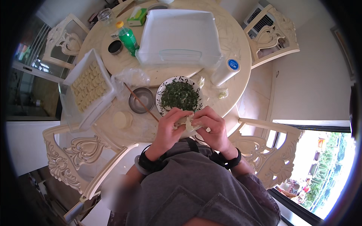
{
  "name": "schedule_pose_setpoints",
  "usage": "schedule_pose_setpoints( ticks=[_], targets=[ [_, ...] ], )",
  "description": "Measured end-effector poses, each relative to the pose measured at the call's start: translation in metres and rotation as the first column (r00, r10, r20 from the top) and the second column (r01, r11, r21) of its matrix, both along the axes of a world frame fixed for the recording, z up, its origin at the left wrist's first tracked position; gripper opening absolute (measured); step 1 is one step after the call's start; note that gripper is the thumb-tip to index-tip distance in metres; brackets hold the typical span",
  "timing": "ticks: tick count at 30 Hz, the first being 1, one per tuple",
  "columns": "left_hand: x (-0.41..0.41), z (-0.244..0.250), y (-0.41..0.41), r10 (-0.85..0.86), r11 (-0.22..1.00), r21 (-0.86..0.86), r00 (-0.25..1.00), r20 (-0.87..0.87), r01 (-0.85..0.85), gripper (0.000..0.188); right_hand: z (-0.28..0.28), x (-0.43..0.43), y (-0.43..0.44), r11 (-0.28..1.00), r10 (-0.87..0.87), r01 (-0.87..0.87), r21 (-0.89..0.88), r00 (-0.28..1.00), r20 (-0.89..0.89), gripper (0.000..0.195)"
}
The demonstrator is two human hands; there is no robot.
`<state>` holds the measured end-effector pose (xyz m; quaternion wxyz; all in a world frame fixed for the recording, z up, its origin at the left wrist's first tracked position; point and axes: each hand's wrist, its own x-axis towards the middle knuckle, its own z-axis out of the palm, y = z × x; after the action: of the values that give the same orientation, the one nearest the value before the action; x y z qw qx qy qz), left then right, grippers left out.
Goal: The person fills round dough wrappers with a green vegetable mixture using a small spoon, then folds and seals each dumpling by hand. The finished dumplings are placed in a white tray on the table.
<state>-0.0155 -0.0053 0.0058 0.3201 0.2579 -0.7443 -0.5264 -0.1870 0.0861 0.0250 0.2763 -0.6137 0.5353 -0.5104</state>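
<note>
Just in front of my body, my left hand (170, 126) and my right hand (211, 125) meet at the table's near edge. Both pinch a pale, soft piece that looks like dumpling dough (190, 123); fingers partly cover it. Directly beyond them is a leaf-patterned plate (159, 97) of chopped green filling (180, 95). To its left sits a metal bowl (138, 99), with a wooden chopstick (145, 106) lying across it. A stack of round dumpling wrappers (122, 120) rests nearer on the left.
A white container (97, 59) at left holds rows of dumplings (90, 84). Farther back stand a large clear-sided bin (181, 31), a green bottle (128, 39), a black lid (115, 47) and a tissue box (137, 17). A white canister (226, 72) is at right. Carved chairs (87, 141) surround the table.
</note>
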Motion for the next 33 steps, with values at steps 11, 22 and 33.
schedule_pose_setpoints(
  ticks=[11, 22, 33],
  targets=[
    [0.009, 0.002, 0.004, 0.005, 1.0, -0.002, 1.0, -0.017, -0.005, 0.047, -0.147, -0.121, -0.012, 0.749, -0.358, 0.608, 0.263, 0.705, -0.612, 0.058],
    [0.012, 0.001, 0.008, 0.062, 0.985, 0.159, 0.998, -0.01, -0.059, 0.05, -0.012, -0.007, -0.011, 0.968, 0.165, -0.166, 0.186, 0.986, 0.023, 0.062],
    [0.021, -0.003, 0.007, 0.082, 0.96, 0.276, 0.99, -0.117, -0.047, 0.072, -0.055, 0.023, -0.008, 0.98, 0.034, -0.184, 0.078, 0.537, 0.843, 0.032]
  ],
)
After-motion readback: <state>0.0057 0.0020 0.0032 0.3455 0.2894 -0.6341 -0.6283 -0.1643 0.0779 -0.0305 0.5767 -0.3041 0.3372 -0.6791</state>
